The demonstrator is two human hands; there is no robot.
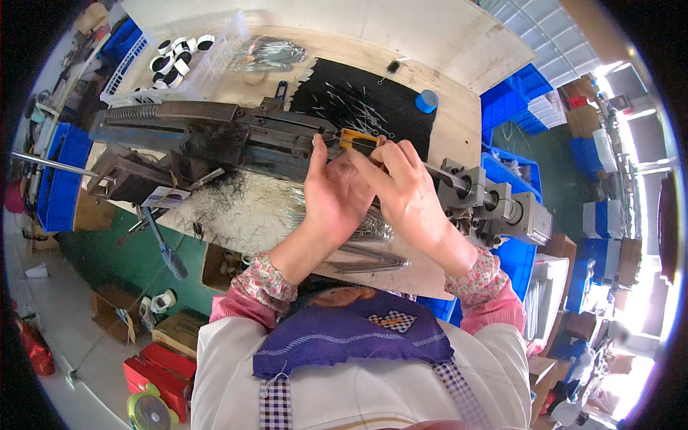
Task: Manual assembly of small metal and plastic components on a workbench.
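Note:
My left hand (337,190) is at the front of a long dark metal machine (215,132), palm turned up and thumb standing apart. Its fingertips are partly hidden behind my right hand. My right hand (410,188) is closed, fingers bent and pressed together, beside a yellow-framed part (360,140) on the machine. Whatever is in those fingers is too small or covered to make out. Just beyond, thin metal wires with looped ends (355,106) lie scattered on a black cloth (322,82).
A clear plastic crate (233,43) of black-and-white rings stands at the far left. Wire bundles (276,51), a small bristle brush (393,66) and a blue round cap (426,101) lie at the back. More wire pieces (369,259) rest near my forearms. A cylindrical motor unit (527,217) juts out at right.

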